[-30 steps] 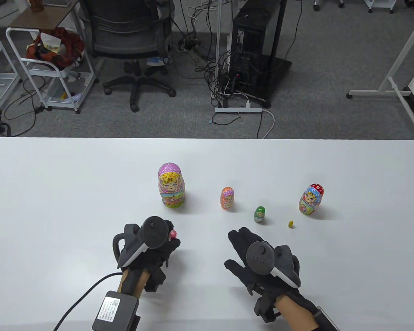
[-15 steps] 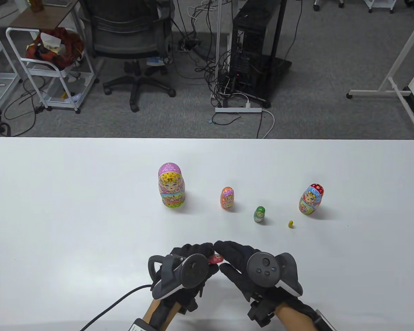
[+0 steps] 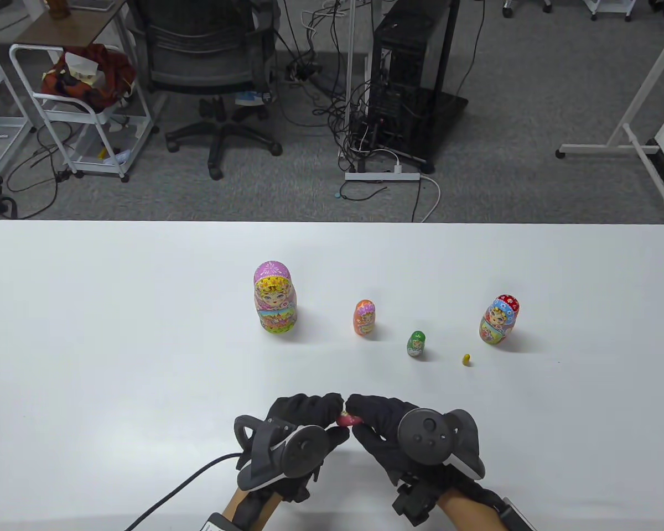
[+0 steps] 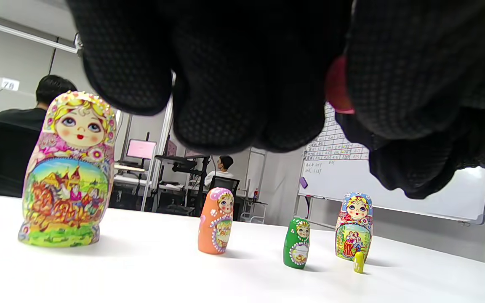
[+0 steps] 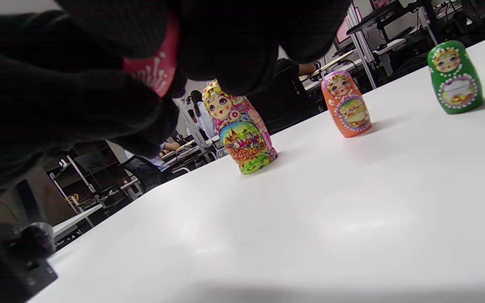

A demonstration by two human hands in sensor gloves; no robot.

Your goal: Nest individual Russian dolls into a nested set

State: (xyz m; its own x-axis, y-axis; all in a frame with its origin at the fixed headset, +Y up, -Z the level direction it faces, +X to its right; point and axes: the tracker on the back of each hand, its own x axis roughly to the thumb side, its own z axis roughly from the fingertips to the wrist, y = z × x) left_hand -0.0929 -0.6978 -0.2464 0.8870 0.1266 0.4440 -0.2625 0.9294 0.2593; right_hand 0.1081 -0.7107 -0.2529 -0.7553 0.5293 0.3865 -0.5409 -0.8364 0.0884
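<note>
Left hand [image 3: 304,423] and right hand [image 3: 384,428] both gripped small pink doll [image 3: 347,420] at 6 o'clock of orange doll [image 3: 365,318].

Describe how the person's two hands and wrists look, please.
Both hands, left hand and right hand, wear black textured gloves. A dark round tracker with white trim and buttons sits on the back of each. Black blocks are strapped at the bare wrists; a black cable leaves the left one.
</note>
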